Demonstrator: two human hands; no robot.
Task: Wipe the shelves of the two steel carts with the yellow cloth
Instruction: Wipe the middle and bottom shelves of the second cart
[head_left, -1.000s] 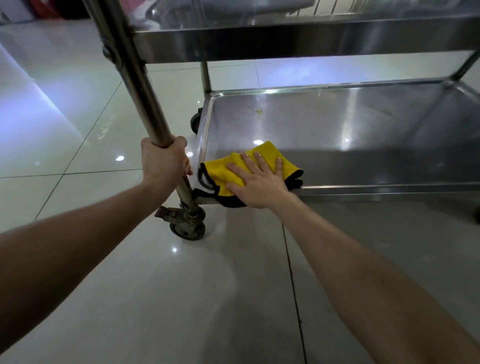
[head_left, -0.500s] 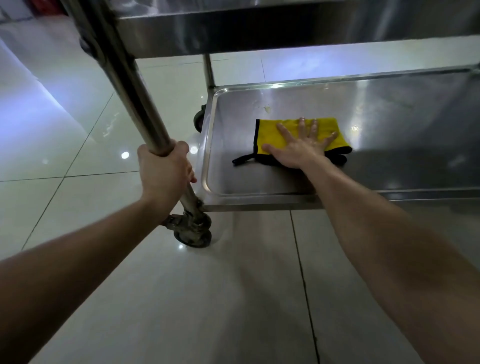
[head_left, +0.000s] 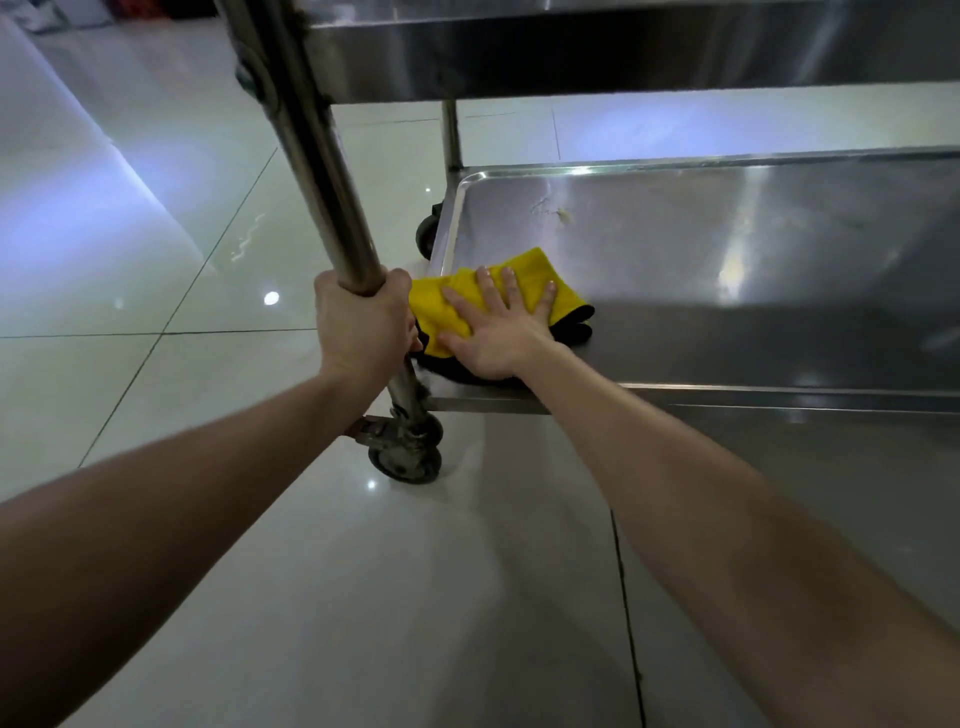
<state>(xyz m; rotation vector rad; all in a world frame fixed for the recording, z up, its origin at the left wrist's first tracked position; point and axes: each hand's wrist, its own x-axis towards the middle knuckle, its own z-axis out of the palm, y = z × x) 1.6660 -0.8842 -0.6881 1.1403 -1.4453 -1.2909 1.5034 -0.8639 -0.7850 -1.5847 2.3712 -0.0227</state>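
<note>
A steel cart post (head_left: 311, 145) slants across the left of the view, the left hand (head_left: 363, 322) wrapped tightly around it, a caster wheel (head_left: 408, 460) below. An upper shelf (head_left: 571, 52) overhangs the bottom shelf (head_left: 727, 260), a shallow rimmed tray. The yellow cloth (head_left: 434, 312) (black-edged) lies in its near left corner, pressed flat under the right hand (head_left: 493, 332), fingers spread. A pale smudge (head_left: 550, 210) lies farther back. Glossy white floor tiles (head_left: 156, 234) reflect lights.

Dim scene, glare spots on glossy floor (head_left: 156, 270); wide-angle edge distortion
</note>
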